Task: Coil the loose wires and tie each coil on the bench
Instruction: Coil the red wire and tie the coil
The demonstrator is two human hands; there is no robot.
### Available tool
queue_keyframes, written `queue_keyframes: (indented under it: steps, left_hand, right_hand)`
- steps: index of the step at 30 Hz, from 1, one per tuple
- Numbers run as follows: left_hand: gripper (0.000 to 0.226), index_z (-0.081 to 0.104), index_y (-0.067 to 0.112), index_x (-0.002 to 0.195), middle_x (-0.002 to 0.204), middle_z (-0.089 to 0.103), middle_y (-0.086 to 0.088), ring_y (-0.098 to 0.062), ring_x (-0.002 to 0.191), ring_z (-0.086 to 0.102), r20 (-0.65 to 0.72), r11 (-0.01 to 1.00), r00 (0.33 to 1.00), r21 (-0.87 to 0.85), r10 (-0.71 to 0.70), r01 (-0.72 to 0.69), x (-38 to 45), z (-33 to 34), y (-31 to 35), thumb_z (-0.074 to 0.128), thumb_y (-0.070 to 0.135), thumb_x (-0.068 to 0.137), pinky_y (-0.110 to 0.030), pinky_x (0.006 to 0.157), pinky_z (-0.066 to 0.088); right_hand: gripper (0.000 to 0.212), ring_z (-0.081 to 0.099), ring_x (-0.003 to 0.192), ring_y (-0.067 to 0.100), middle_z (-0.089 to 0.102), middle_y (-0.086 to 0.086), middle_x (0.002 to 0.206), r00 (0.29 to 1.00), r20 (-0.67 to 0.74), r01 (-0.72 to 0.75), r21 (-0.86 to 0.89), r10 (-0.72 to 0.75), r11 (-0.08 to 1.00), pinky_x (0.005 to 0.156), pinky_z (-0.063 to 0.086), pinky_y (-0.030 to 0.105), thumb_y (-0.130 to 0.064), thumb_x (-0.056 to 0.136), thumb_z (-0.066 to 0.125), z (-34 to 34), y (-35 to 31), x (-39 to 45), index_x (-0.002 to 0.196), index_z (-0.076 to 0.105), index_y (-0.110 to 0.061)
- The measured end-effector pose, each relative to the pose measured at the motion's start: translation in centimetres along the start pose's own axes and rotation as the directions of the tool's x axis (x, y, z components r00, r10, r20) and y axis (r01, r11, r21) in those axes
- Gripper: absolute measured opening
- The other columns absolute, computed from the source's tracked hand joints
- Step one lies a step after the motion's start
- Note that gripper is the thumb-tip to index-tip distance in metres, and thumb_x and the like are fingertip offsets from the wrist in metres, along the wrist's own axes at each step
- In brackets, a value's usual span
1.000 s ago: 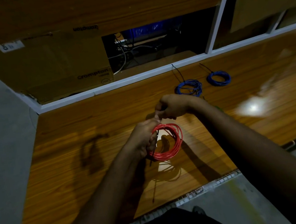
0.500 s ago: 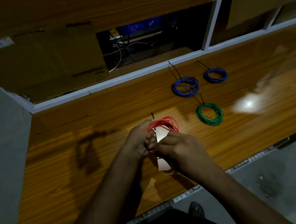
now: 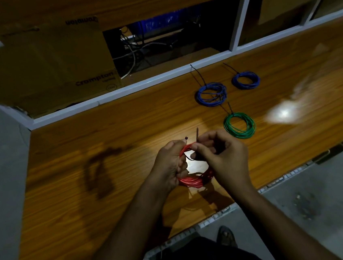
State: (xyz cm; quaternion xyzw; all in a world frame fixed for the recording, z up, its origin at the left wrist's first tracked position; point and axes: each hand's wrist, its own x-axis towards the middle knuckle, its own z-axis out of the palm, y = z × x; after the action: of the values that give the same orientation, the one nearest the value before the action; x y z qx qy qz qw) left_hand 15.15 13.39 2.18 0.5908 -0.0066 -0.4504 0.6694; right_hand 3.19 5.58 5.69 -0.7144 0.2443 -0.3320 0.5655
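I see left hand (image 3: 173, 163) gripping red coil (image 3: 193, 181) near bench (image 3: 89, 202) front edge; right hand (image 3: 222, 156) pinching black tie (image 3: 197, 134). Green coil (image 3: 239, 125), two blue coils (image 3: 211, 94) toward back edge.

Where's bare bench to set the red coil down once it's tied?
Widest bare patch: bench left of the left hand, up to the white rail. A second lies right of the green coil. Crowded: around the two blue coils and green, their tie tails sticking out.

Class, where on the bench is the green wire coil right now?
In the head view the green coil lies flat on the bench, right of centre, just beyond the right hand and nearer than the larger blue coil.
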Motion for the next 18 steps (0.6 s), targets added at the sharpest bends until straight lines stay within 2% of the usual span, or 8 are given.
queue_keyframes:
  steps: [2,5,9,13,15,18]
  left_hand:
    - [0.014,0.054,0.013,0.102,0.048,0.033,-0.002,-0.009,0.031,0.025,-0.012,0.999,1.000,0.034,0.022,-0.021,-0.1,0.1,-0.2,0.050,0.026,0.101,-0.015,0.040,0.017]
    - [0.014,0.053,0.017,0.097,0.048,0.032,-0.001,-0.010,0.034,0.024,-0.026,0.994,0.998,0.093,0.063,-0.061,-0.6,0.3,-0.3,0.047,0.028,0.103,-0.017,0.042,0.017]
    - [0.015,0.054,0.021,0.092,0.053,0.033,-0.003,-0.012,0.039,0.026,-0.062,0.980,0.990,0.159,0.127,-0.116,-0.8,0.6,-0.8,0.048,0.030,0.102,-0.017,0.043,0.019]
    - [0.014,0.056,0.019,0.093,0.053,0.035,-0.002,-0.011,0.038,0.027,-0.070,0.968,0.981,0.191,0.180,-0.164,-1.0,0.8,-1.2,0.050,0.030,0.101,-0.017,0.041,0.020]
    - [0.015,0.056,0.016,0.096,0.054,0.038,-0.003,-0.012,0.039,0.029,-0.079,0.961,0.975,0.200,0.208,-0.189,-1.0,0.9,-1.2,0.051,0.030,0.101,-0.018,0.040,0.020]
    - [0.015,0.057,0.015,0.097,0.061,0.042,-0.010,-0.016,0.043,0.031,-0.081,0.957,0.969,0.193,0.233,-0.214,-0.8,0.7,-1.4,0.053,0.030,0.100,-0.018,0.041,0.021]
  right_hand:
    - [0.011,0.073,0.070,0.007,0.074,-0.006,0.077,0.999,-0.036,0.013,-0.142,-0.019,0.990,0.068,0.062,0.039,-0.014,0.084,0.077,-0.1,0.0,0.4,0.094,0.074,-0.015]
    - [0.014,0.070,0.073,0.001,0.075,-0.012,0.083,0.999,-0.010,0.041,-0.319,-0.047,0.947,0.069,0.060,0.034,-0.016,0.086,0.074,-0.2,0.2,0.9,0.099,0.078,-0.020]
    - [0.018,0.068,0.074,-0.003,0.075,-0.011,0.082,0.998,0.040,0.064,-0.437,-0.051,0.897,0.071,0.058,0.022,-0.020,0.087,0.073,0.0,0.2,1.4,0.104,0.075,-0.023]
    - [0.010,0.067,0.072,-0.001,0.076,-0.007,0.083,0.997,0.021,0.075,-0.519,-0.076,0.851,0.067,0.050,0.007,-0.022,0.086,0.074,0.0,0.1,2.0,0.095,0.078,-0.019]
    - [0.010,0.067,0.072,0.000,0.077,-0.005,0.084,0.994,0.039,0.103,-0.552,-0.097,0.827,0.066,0.048,0.007,-0.020,0.086,0.072,0.1,0.1,2.2,0.093,0.079,-0.017]
    - [0.011,0.067,0.071,0.002,0.076,-0.005,0.082,0.994,0.076,0.110,-0.567,-0.082,0.816,0.066,0.056,0.019,-0.021,0.087,0.070,0.2,0.3,2.4,0.093,0.079,-0.018]
